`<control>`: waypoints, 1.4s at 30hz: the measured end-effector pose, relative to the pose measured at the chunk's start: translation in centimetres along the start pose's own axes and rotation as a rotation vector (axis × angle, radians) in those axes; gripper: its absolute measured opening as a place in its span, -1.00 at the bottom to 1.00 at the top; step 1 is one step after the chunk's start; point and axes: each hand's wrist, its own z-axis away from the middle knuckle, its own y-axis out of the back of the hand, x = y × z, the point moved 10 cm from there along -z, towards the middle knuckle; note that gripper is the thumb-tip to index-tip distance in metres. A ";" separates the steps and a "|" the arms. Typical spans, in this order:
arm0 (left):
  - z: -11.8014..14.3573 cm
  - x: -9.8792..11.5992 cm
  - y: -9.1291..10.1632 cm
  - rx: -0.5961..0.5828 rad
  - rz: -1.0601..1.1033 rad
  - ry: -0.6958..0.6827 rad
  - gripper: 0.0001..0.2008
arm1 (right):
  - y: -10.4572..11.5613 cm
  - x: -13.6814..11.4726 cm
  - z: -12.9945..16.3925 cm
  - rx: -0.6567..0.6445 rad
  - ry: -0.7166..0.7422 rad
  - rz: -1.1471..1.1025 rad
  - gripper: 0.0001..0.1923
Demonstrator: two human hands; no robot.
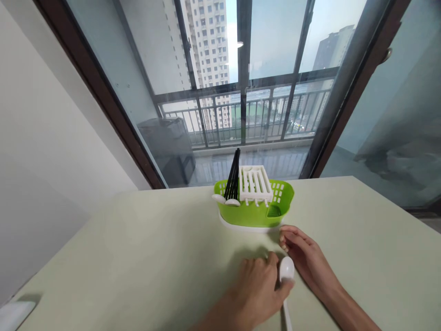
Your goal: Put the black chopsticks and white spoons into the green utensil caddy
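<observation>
A white spoon [287,268] lies on the table, its bowl toward the basket and its handle running toward me. My left hand [260,287] is closed at its neck, the thumb across it and the other fingers curled to the left. Just right of the spoon, my right hand [305,255] rests on its side, loosely curled and holding nothing I can see. Its fingertips are near the front right of a green utensil basket [251,215]. Black chopsticks [233,177] stand in the basket, and two white spoons [225,200] show at its front left rim.
A white slotted rack [255,184] with hooks sits on the basket. The pale green table [138,257] stretches to both sides, with a white object [15,315] at its near left corner. Beyond the far edge are dark-framed glass doors [243,82] and a balcony railing.
</observation>
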 end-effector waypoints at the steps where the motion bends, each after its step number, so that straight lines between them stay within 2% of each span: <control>1: -0.2 0.0 -0.1 0.002 0.002 -0.005 -0.66 | 0.0 0.1 -0.1 -0.003 0.003 -0.005 -0.79; 4: -0.3 -1.0 0.1 0.007 0.018 0.005 -0.67 | -0.1 0.1 -0.2 -0.010 0.014 -0.004 -0.78; 6: -0.1 -1.9 0.9 0.026 0.059 0.009 -0.65 | -0.1 0.1 -0.2 -0.009 0.014 -0.003 -0.77; 9: 1.1 -2.6 3.2 0.059 0.193 -0.030 -0.62 | -0.1 0.1 -0.1 -0.003 0.006 0.004 -0.76; 12: 3.4 -3.0 7.0 0.125 0.321 -0.098 -0.61 | 0.1 0.0 0.0 0.005 0.004 0.019 -0.76; 14: 5.4 -3.8 10.7 0.244 0.372 -0.120 -0.65 | 0.4 0.0 0.0 0.012 0.005 0.028 -0.76; 16: 7.6 -5.2 14.8 0.416 0.409 -0.118 -0.67 | 0.6 0.0 -0.1 0.016 0.005 0.033 -0.76; 19: 10.6 -7.7 21.0 0.741 0.419 -0.065 -0.69 | 0.7 0.1 -0.1 0.013 0.006 0.038 -0.77; 21: 11.9 -8.7 24.4 0.945 0.399 -0.041 -0.72 | 0.7 0.1 -0.1 0.009 0.009 0.039 -0.77; 23: 12.3 -8.9 26.9 1.093 0.408 -0.061 -0.75 | 0.5 0.1 0.0 0.005 0.012 0.039 -0.77; 26: 11.0 -8.7 29.2 1.205 0.475 -0.193 -0.79 | 0.4 0.2 -0.1 0.001 0.010 0.041 -0.76; 28: 9.2 -8.8 29.9 1.205 0.506 -0.273 -0.80 | 0.4 0.3 -0.1 0.004 0.005 0.043 -0.76; 31: 5.5 -9.5 29.4 1.084 0.507 -0.343 -0.80 | 0.4 0.3 -0.1 0.007 0.003 0.044 -0.76; 33: 3.0 -10.1 28.1 0.967 0.463 -0.360 -0.81 | 0.3 0.3 -0.1 0.003 0.005 0.043 -0.76; 36: 0.3 -11.5 25.6 0.843 0.353 -0.304 -0.82 | 0.0 0.2 0.0 -0.007 0.010 0.042 -0.77; 39: -1.3 -12.5 23.4 0.763 0.298 -0.268 -0.80 | -0.2 0.0 0.1 -0.010 0.012 0.041 -0.78; 42: -2.4 -12.4 22.2 0.710 0.280 -0.318 -0.77 | -0.1 0.0 0.1 -0.003 0.010 0.037 -0.78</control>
